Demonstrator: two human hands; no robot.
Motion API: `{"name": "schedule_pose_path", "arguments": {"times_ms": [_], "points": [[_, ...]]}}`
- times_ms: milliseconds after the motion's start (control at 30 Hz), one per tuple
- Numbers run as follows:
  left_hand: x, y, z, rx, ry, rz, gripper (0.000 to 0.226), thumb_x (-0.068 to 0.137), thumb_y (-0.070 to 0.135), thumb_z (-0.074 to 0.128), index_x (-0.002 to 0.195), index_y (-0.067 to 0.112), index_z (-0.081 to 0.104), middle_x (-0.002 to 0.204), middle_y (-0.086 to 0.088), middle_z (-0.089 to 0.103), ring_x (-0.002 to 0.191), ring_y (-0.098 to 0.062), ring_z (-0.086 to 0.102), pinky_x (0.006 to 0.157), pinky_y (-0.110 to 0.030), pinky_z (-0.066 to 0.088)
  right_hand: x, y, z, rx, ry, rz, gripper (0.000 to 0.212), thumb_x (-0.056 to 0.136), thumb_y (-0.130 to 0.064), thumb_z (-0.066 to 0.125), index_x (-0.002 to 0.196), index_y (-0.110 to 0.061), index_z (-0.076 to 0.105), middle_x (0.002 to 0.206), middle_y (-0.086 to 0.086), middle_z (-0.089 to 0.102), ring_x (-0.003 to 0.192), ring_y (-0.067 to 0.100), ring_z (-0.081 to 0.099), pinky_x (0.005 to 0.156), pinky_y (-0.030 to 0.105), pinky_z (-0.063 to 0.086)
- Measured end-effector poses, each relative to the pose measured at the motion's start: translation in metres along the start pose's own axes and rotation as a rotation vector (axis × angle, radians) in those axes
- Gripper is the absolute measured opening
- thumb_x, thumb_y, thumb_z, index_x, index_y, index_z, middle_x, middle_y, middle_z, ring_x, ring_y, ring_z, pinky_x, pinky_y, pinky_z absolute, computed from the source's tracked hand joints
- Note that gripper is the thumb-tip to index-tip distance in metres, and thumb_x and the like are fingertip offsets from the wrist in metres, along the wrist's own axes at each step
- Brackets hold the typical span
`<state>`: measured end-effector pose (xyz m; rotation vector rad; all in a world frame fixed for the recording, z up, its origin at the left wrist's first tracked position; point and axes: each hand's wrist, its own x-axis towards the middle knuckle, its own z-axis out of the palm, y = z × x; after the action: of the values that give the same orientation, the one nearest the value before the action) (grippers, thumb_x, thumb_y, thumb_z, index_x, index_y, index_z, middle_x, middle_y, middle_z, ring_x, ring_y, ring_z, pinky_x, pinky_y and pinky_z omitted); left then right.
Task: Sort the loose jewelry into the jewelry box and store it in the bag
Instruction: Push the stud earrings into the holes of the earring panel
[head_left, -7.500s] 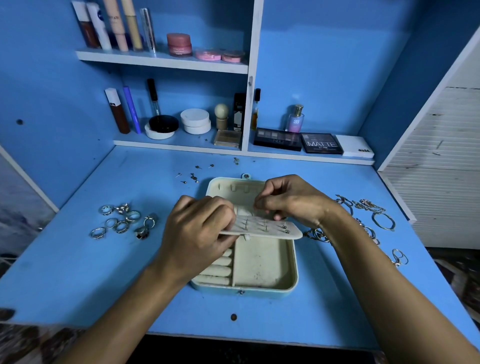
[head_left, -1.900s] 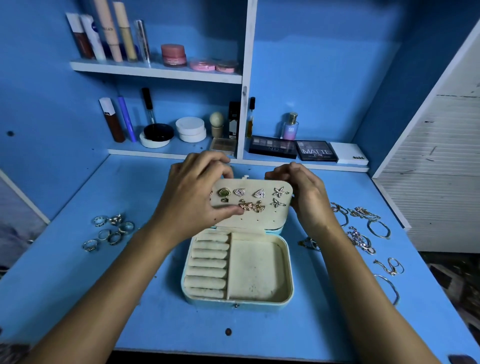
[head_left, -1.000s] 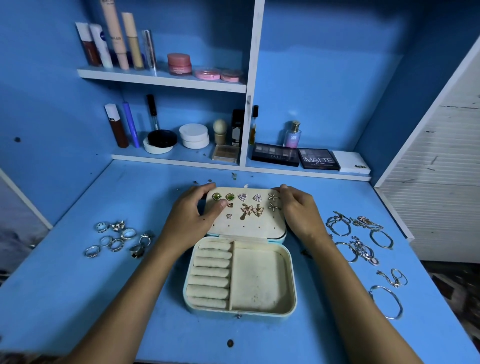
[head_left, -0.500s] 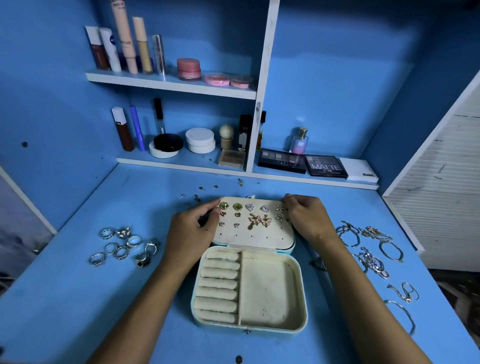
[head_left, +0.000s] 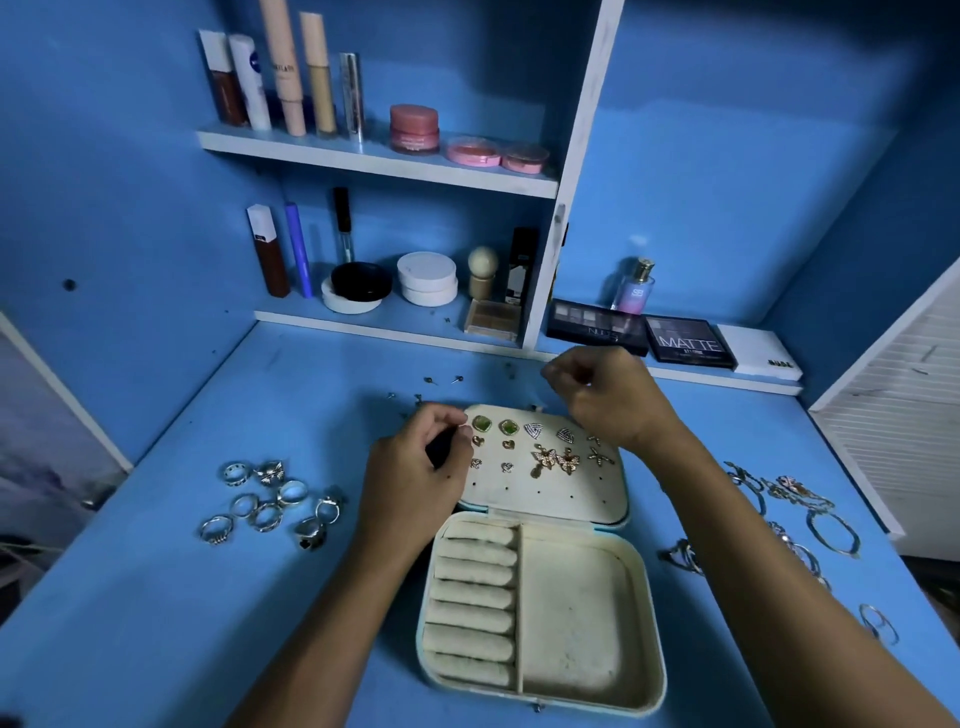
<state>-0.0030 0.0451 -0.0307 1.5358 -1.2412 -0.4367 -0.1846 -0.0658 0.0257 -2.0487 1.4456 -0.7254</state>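
The cream jewelry box lies open in the middle of the blue table. Its base has ring rolls on the left and a bare compartment on the right. The lid's earring panel lies flat behind it and holds several earrings. My left hand sits at the panel's left corner with its fingers curled, and nothing shows in them. My right hand hovers above the panel's back edge, blurred, with its fingers curled. No bag is in view.
Several loose rings lie on the table to the left of the box. Bracelets and chains lie to the right. Small studs are scattered behind the box. Shelves with cosmetics stand at the back, and palettes sit on the low ledge.
The earring panel went from being held over the box to lying flat on the lid. My right hand has lifted off it, and my left hand's fingers have curled.
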Motion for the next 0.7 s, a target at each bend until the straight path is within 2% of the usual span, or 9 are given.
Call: {"name": "schedule_pose_path", "arguments": {"times_ms": [100, 200, 333, 400, 567, 700], "points": [[0.001, 0.0, 0.001, 0.005, -0.003, 0.011, 0.009, 0.087, 0.014, 0.069, 0.084, 0.021, 0.064, 0.077, 0.031, 0.067, 0.08, 0.006, 0.066, 0.066, -0.009, 0.046, 0.017, -0.01, 0.009, -0.042, -0.074, -0.115, 0.013, 0.095, -0.023, 0.065, 0.085, -0.026, 0.073, 0.081, -0.008, 0.073, 0.077, 0.008, 0.065, 0.066, 0.007, 0.044], [0.001, -0.002, 0.001, 0.008, 0.014, 0.019, 0.01, 0.086, 0.015, 0.07, 0.082, 0.021, 0.063, 0.079, 0.022, 0.071, 0.077, 0.003, 0.067, 0.067, -0.014, 0.048, 0.033, -0.02, 0.019, -0.059, -0.166, -0.202, 0.008, 0.093, -0.023, 0.069, 0.093, -0.022, 0.077, 0.086, -0.009, 0.073, 0.082, 0.008, 0.066, 0.078, 0.014, 0.048], [0.001, -0.003, 0.002, 0.001, 0.011, 0.014, 0.012, 0.085, 0.015, 0.07, 0.079, 0.021, 0.062, 0.075, 0.014, 0.072, 0.07, -0.002, 0.066, 0.062, -0.013, 0.045, 0.05, -0.037, 0.033, -0.068, -0.305, -0.259, 0.009, 0.091, -0.019, 0.072, 0.098, -0.017, 0.078, 0.086, -0.011, 0.071, 0.072, -0.007, 0.06, 0.07, 0.004, 0.04], [0.0, -0.002, 0.002, -0.004, 0.003, 0.001, 0.013, 0.084, 0.014, 0.07, 0.077, 0.021, 0.061, 0.071, 0.012, 0.071, 0.066, -0.006, 0.065, 0.059, -0.012, 0.044, 0.057, -0.043, 0.04, -0.091, -0.361, -0.287, 0.009, 0.09, -0.018, 0.074, 0.098, -0.018, 0.078, 0.084, -0.015, 0.07, 0.071, -0.013, 0.059, 0.072, 0.003, 0.04], [0.001, -0.003, 0.001, -0.004, 0.001, 0.011, 0.01, 0.083, 0.019, 0.068, 0.077, 0.021, 0.06, 0.068, 0.011, 0.069, 0.063, -0.008, 0.064, 0.058, -0.017, 0.046, 0.072, -0.053, 0.057, -0.139, -0.527, -0.331, 0.013, 0.087, -0.016, 0.076, 0.1, -0.02, 0.079, 0.09, -0.016, 0.072, 0.085, -0.004, 0.065, 0.087, 0.013, 0.049], [0.002, -0.004, 0.002, -0.032, 0.0, 0.002, 0.006, 0.078, 0.029, 0.061, 0.076, 0.024, 0.059, 0.068, 0.01, 0.069, 0.062, -0.011, 0.065, 0.058, -0.027, 0.049, 0.075, -0.061, 0.061, -0.159, -0.597, -0.337, 0.016, 0.087, -0.017, 0.075, 0.102, -0.021, 0.079, 0.097, -0.011, 0.076, 0.094, 0.002, 0.068, 0.093, 0.021, 0.052]]}}
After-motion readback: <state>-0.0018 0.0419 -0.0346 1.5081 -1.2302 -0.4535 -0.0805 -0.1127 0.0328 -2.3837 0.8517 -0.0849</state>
